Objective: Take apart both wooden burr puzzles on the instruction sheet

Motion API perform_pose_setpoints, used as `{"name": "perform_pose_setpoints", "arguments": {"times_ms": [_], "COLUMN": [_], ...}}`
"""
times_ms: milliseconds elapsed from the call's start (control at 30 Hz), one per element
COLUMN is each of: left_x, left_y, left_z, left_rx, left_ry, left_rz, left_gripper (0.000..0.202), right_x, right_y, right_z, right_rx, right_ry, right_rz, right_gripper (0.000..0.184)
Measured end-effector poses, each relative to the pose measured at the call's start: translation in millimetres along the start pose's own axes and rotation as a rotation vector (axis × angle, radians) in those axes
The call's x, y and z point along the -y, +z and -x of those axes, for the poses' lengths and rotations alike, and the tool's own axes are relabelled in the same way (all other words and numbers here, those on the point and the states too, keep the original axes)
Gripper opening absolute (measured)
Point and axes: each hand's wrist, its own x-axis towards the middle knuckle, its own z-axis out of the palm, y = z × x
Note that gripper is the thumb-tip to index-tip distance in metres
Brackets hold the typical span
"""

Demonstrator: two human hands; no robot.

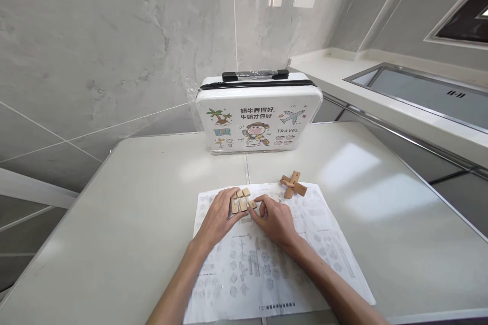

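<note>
Several light wooden puzzle pieces (240, 202), notched and lying side by side, are on the printed instruction sheet (244, 284). My left hand (221, 213) is closed around their left side, the fingers along the far left edge and the thumb along the near edge. At the right end of the row, the thumb and forefinger of my right hand (276, 218) pinch a notched wooden piece (252, 204). Beyond my right hand, a darker cross-shaped wooden puzzle (293, 186) rests at the sheet's far right edge, touched by neither hand.
The sheet lies on a white folding table (152, 203) with a seam down its middle. A white cartoon-printed case (259, 119) in clear plastic stands upright at the back. Behind it is a grey tiled wall (114, 35). On the right runs a counter with a sink (430, 91).
</note>
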Motion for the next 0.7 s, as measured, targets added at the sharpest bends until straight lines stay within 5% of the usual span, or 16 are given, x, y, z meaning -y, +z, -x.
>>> {"name": "perform_pose_setpoints", "arguments": {"times_ms": [700], "left_x": [-2], "left_y": [-0.8], "left_z": [-1], "left_rx": [0.007], "left_ry": [-0.01], "left_rz": [-0.006], "left_gripper": [0.062], "right_x": [5], "right_y": [-9], "right_z": [1], "right_rx": [0.13], "right_ry": [-0.158], "right_rz": [-0.065], "right_gripper": [0.025]}}
